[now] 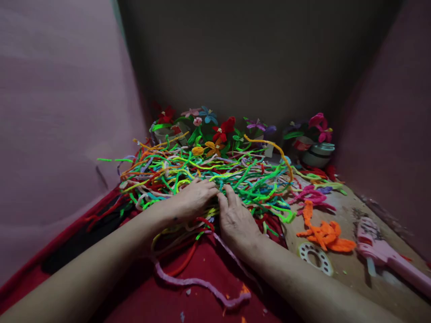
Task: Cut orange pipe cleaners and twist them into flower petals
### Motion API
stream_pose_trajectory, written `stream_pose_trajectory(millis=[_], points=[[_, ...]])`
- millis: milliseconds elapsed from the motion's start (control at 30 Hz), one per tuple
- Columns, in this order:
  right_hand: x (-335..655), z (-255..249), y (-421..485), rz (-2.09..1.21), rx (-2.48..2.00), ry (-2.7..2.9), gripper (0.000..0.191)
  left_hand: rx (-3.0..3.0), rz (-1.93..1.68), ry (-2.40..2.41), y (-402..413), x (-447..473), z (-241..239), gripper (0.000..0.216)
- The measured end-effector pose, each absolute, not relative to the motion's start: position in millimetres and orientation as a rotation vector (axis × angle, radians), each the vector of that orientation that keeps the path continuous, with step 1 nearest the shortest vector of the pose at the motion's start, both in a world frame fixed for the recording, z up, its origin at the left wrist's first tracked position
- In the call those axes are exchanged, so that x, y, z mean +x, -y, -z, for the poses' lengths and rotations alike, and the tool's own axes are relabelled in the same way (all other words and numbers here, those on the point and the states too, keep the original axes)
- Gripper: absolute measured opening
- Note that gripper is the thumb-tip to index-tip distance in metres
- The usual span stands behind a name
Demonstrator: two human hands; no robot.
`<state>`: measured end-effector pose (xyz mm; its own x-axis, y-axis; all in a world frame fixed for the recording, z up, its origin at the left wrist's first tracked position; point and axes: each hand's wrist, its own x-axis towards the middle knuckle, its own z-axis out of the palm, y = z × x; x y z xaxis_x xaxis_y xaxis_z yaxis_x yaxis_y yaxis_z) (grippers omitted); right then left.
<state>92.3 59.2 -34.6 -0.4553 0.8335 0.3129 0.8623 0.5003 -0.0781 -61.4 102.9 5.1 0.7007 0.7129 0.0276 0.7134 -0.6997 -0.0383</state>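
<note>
A tangled heap of colourful pipe cleaners (pixel 161 172) spreads across the middle of the work surface. My left hand (pixel 197 197) rests over its front edge, fingers curled together and pointing right. Meeting it from the other side, my right hand (pixel 237 220) has its thumb and index finger close to the left fingertips. Both hands pinch at a teal pipe cleaner (pixel 221 185) between them; its lower part is hidden by the fingers. A lilac pipe cleaner (pixel 198 281) hangs in a curve below the hands, over the dark red cloth (pixel 202 305).
Fuzzy flowers (pixel 220 131) in pots line the back, with a pale pot (pixel 318 154) at right. On the board (pixel 353 287) lie an orange fuzzy piece (pixel 332 237), a white ring with holes (pixel 328 264) and a pink glue gun (pixel 377 249). Pinkish walls (pixel 60 134) enclose both sides.
</note>
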Motion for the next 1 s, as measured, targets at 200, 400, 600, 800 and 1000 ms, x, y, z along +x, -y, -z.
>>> stream_pose_trajectory(millis=[200,400,600,800,1000], points=[[93.1,36.1,-63.9,0.115,-1.431,2.45,0.059,-2.961,-0.063,1.146,-88.3,-64.0,-12.7,0.035],[92.0,37.1,-64.1,0.163,-1.417,2.513,0.048,-3.003,0.241,1.518,-115.7,-60.0,-44.8,0.029],[92.7,40.4,-62.9,0.223,-1.394,2.535,0.049,-2.886,0.311,1.568,-166.3,-37.6,-28.1,0.033],[91.5,38.5,-59.1,0.182,-1.437,2.492,0.043,-3.028,0.119,1.319,-153.5,-40.8,-16.4,0.023],[92.2,36.4,-57.5,0.193,-1.426,2.426,0.043,-3.121,0.124,1.054,-131.9,-54.8,-10.9,0.029]])
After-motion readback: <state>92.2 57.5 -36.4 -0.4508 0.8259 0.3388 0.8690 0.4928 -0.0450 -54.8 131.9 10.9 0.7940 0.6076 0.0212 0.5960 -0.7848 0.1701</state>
